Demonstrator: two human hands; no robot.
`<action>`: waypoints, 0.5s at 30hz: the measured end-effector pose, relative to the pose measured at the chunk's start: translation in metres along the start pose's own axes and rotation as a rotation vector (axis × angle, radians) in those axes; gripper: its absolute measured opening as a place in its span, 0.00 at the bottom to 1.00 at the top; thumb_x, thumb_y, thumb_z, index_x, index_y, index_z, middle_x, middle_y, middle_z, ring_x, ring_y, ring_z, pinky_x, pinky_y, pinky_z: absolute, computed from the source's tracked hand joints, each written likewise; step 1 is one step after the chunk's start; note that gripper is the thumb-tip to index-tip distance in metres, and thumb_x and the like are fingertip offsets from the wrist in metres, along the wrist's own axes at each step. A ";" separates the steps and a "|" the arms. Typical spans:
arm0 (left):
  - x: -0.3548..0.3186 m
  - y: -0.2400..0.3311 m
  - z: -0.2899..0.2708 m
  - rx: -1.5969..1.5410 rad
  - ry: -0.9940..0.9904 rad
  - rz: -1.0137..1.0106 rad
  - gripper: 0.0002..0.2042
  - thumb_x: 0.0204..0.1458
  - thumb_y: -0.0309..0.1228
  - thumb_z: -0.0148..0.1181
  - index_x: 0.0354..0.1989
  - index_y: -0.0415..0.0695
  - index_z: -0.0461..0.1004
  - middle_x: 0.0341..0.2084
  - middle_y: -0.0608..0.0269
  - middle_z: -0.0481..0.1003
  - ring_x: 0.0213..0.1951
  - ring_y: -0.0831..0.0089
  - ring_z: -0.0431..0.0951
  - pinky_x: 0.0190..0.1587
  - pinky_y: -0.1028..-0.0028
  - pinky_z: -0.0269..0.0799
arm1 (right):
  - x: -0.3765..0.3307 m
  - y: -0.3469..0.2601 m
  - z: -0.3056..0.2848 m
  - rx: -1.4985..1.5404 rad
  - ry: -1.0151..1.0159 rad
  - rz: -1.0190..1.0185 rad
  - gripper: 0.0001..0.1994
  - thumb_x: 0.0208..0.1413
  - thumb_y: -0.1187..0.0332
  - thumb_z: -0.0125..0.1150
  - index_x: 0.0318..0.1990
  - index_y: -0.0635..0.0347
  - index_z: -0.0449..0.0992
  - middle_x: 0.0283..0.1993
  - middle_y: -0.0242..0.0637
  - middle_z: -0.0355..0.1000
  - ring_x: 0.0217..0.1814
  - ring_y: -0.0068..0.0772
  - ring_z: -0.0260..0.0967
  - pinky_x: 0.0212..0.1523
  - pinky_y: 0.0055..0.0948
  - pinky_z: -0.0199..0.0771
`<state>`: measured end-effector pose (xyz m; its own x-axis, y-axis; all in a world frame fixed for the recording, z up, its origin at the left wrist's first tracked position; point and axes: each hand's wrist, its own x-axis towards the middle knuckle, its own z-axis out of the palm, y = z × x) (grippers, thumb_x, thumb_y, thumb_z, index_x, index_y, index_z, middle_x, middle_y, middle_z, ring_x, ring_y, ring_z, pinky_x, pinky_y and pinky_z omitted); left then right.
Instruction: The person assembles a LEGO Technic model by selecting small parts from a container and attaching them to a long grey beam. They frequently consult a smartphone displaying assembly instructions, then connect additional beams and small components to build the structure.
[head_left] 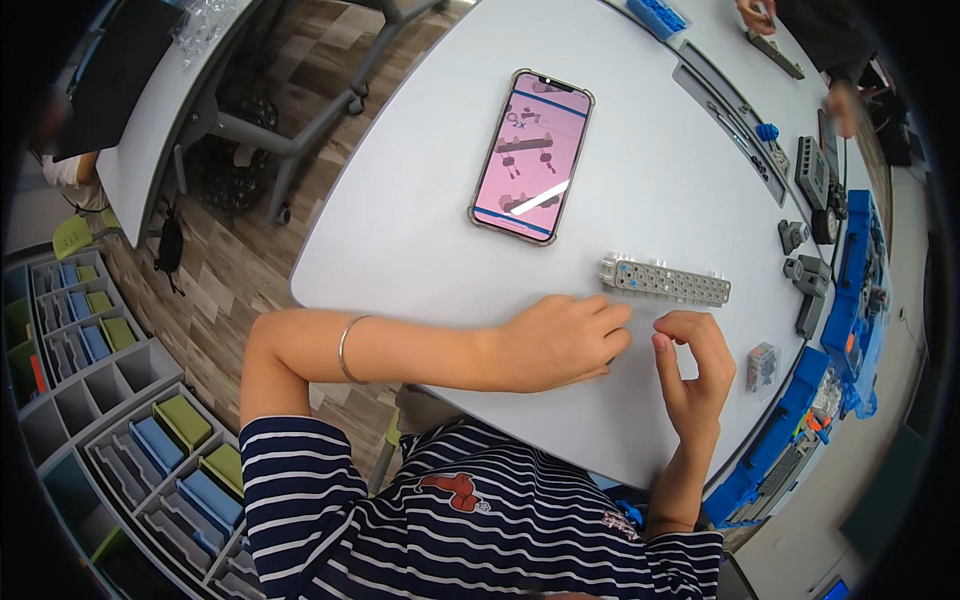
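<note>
A: Hands first. Left?

B: Left hand point(560, 340) lies palm down on the white counter point(420, 230), fingers loosely curled, tips pointing right. Grasping nothing that shows. Forearm comes in from the left, nearly level, bracelet point(345, 350) on the wrist.

A: Right?

B: Right hand point(692, 365) is raised on its edge, forearm rising from the near rim. Fingers bent inward, thumb up toward the fingertips, like a pinch. Cannot tell if anything small sits in it.

A: Nearest part?

B: Grey perforated beam point(665, 282), long, lying flat on the counter just far of both hands, blue dot at its left end. Left fingertips are near its left end, not touching. Right hand is just near of its right half, apart.

A: Other stuff?

B: Phone point(532, 155) with a pink screen, far-left of the beam. Grey parts point(805, 272) to the right. Small clear bag point(762, 366) right of the right hand. Blue tray point(858, 300) at the right counter edge. 1 other person's hand point(755, 14) far right.
</note>
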<state>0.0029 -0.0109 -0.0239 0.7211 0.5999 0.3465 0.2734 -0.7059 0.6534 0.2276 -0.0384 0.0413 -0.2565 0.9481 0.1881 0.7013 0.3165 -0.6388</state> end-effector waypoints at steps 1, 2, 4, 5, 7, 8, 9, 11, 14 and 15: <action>0.000 0.000 0.000 0.023 -0.021 0.006 0.17 0.50 0.38 0.76 0.36 0.41 0.75 0.39 0.60 0.73 0.39 0.63 0.79 0.36 0.64 0.80 | -0.002 0.005 0.001 -0.022 0.009 -0.013 0.06 0.55 0.81 0.72 0.39 0.65 0.81 0.39 0.40 0.81 0.39 0.40 0.77 0.41 0.33 0.76; 0.000 0.001 0.000 0.041 -0.034 0.009 0.17 0.50 0.39 0.76 0.36 0.40 0.75 0.39 0.60 0.73 0.39 0.64 0.79 0.35 0.64 0.80 | -0.005 0.010 0.001 -0.057 0.004 0.000 0.06 0.54 0.81 0.71 0.39 0.65 0.81 0.39 0.41 0.81 0.39 0.41 0.77 0.41 0.33 0.76; 0.001 0.003 -0.002 0.039 -0.013 0.029 0.18 0.49 0.40 0.76 0.36 0.41 0.76 0.38 0.60 0.73 0.39 0.65 0.79 0.34 0.65 0.80 | -0.018 0.019 -0.002 -0.081 0.037 0.014 0.08 0.54 0.80 0.72 0.40 0.65 0.82 0.41 0.41 0.80 0.42 0.43 0.76 0.46 0.36 0.76; 0.002 0.004 -0.004 0.019 0.021 0.048 0.17 0.49 0.40 0.76 0.36 0.41 0.76 0.38 0.61 0.73 0.38 0.65 0.79 0.34 0.65 0.80 | -0.028 0.022 -0.005 -0.112 0.036 0.055 0.09 0.53 0.80 0.72 0.41 0.65 0.82 0.42 0.42 0.80 0.44 0.44 0.76 0.48 0.38 0.76; 0.006 0.005 -0.010 0.017 0.103 0.072 0.17 0.51 0.40 0.76 0.39 0.42 0.78 0.36 0.62 0.74 0.36 0.66 0.79 0.34 0.66 0.79 | -0.054 0.023 -0.016 -0.215 0.074 0.136 0.11 0.52 0.78 0.74 0.43 0.64 0.82 0.45 0.43 0.79 0.48 0.46 0.75 0.52 0.40 0.74; 0.008 0.003 -0.015 0.034 0.151 0.078 0.17 0.52 0.41 0.76 0.41 0.43 0.79 0.36 0.63 0.74 0.34 0.67 0.78 0.33 0.67 0.78 | -0.069 0.022 -0.022 -0.267 0.099 0.164 0.12 0.51 0.76 0.75 0.44 0.63 0.83 0.47 0.44 0.78 0.50 0.47 0.75 0.54 0.42 0.74; 0.011 0.001 -0.019 0.048 0.198 0.083 0.17 0.53 0.41 0.76 0.43 0.44 0.81 0.35 0.64 0.75 0.33 0.68 0.78 0.33 0.68 0.77 | -0.084 0.020 -0.027 -0.252 0.099 0.271 0.17 0.49 0.73 0.78 0.48 0.61 0.83 0.50 0.44 0.75 0.54 0.48 0.73 0.58 0.43 0.72; 0.017 -0.006 -0.030 0.056 0.295 0.061 0.17 0.51 0.40 0.79 0.42 0.45 0.82 0.32 0.64 0.75 0.31 0.68 0.78 0.31 0.70 0.75 | -0.110 0.016 -0.031 -0.258 0.071 0.430 0.18 0.49 0.72 0.79 0.49 0.61 0.84 0.49 0.43 0.74 0.52 0.44 0.73 0.55 0.40 0.72; 0.028 -0.010 -0.043 0.019 0.340 -0.016 0.18 0.44 0.37 0.84 0.40 0.45 0.84 0.29 0.64 0.76 0.28 0.70 0.78 0.27 0.73 0.73 | -0.134 0.019 -0.032 -0.127 0.141 0.566 0.20 0.51 0.76 0.78 0.53 0.61 0.84 0.48 0.41 0.72 0.43 0.34 0.71 0.46 0.32 0.74; 0.032 -0.011 -0.047 0.009 0.330 -0.035 0.18 0.43 0.36 0.85 0.40 0.44 0.85 0.28 0.64 0.75 0.27 0.72 0.77 0.26 0.74 0.71 | -0.134 0.024 -0.030 -0.112 0.164 0.544 0.20 0.51 0.77 0.78 0.53 0.61 0.84 0.48 0.40 0.72 0.42 0.32 0.70 0.44 0.30 0.74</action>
<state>-0.0069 0.0330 0.0114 0.4668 0.7124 0.5239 0.3014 -0.6851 0.6631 0.2991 -0.1571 0.0232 0.2612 0.9649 -0.0262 0.7716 -0.2250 -0.5950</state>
